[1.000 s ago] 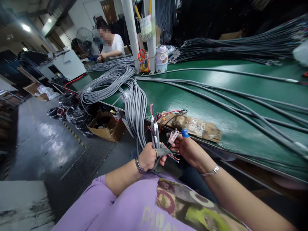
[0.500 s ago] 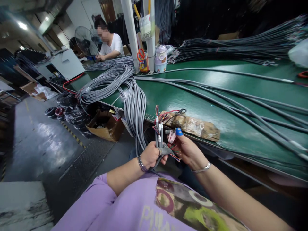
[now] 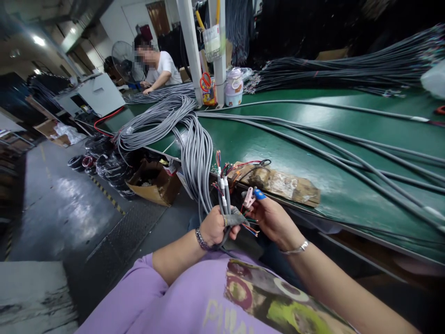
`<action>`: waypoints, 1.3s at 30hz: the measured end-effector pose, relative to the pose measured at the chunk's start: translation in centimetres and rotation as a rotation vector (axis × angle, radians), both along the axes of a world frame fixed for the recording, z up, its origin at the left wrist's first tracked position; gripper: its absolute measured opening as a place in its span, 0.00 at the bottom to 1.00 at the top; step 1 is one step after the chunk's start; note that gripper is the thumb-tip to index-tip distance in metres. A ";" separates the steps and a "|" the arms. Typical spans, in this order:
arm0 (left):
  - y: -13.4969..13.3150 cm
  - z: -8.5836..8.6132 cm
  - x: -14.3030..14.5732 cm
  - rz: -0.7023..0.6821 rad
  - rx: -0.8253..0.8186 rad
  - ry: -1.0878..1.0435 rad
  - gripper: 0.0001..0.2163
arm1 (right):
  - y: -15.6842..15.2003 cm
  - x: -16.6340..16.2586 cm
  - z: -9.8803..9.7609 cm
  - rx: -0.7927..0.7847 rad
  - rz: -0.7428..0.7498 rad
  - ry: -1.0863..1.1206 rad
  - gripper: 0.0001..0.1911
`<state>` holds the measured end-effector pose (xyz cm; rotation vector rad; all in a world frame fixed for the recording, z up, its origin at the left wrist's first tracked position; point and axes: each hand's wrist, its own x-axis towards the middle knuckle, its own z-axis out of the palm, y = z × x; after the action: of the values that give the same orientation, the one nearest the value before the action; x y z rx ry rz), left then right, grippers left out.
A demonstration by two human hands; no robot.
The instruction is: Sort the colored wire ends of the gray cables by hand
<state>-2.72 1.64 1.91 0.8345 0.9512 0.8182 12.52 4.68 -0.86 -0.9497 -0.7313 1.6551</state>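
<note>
My left hand [image 3: 216, 226] is closed round several grey cables [image 3: 226, 192]. White bands and stripped ends with thin coloured wires stick up above the fist. A grey cable end [image 3: 236, 219] crosses the fingers and points right, its coloured wires [image 3: 251, 229] fanned out. My right hand [image 3: 273, 220] is closed on a small pink clip-like tool [image 3: 249, 198], just right of those wires. A blue cover [image 3: 258, 193] wraps the tip of one digit. Whether the right fingertips also pinch a wire is hidden.
A tape-wrapped cardboard piece [image 3: 278, 182] lies at the edge of the green table [image 3: 333, 144]. A grey cable coil [image 3: 156, 123] drapes over that edge at left. Farther back are a post [image 3: 190, 51], a lilac cup [image 3: 234, 87], black cables [image 3: 330, 72] and a co-worker [image 3: 162, 69].
The cables in my left hand lean a little more left. My right fingertips have come closer to the fanned wires, and the pink tool is more upright. The co-worker's arm has stretched forward.
</note>
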 end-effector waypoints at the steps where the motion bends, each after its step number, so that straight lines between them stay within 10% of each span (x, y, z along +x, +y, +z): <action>1: 0.2 0.1 0.1 0.007 0.004 -0.008 0.22 | -0.1 0.0 -0.2 0.044 -0.046 -0.050 0.20; 26: 0.0 -0.6 0.4 -0.021 -0.016 -0.005 0.21 | 0.0 -0.1 0.5 -0.095 0.129 0.202 0.26; 39: -1.0 -0.1 1.7 0.218 0.035 0.013 0.20 | -0.6 -0.3 0.5 0.032 -0.091 -0.052 0.23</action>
<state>-1.01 0.67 1.78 0.7757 1.0540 1.0204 12.22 4.11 -0.39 -0.9921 -0.7371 1.5405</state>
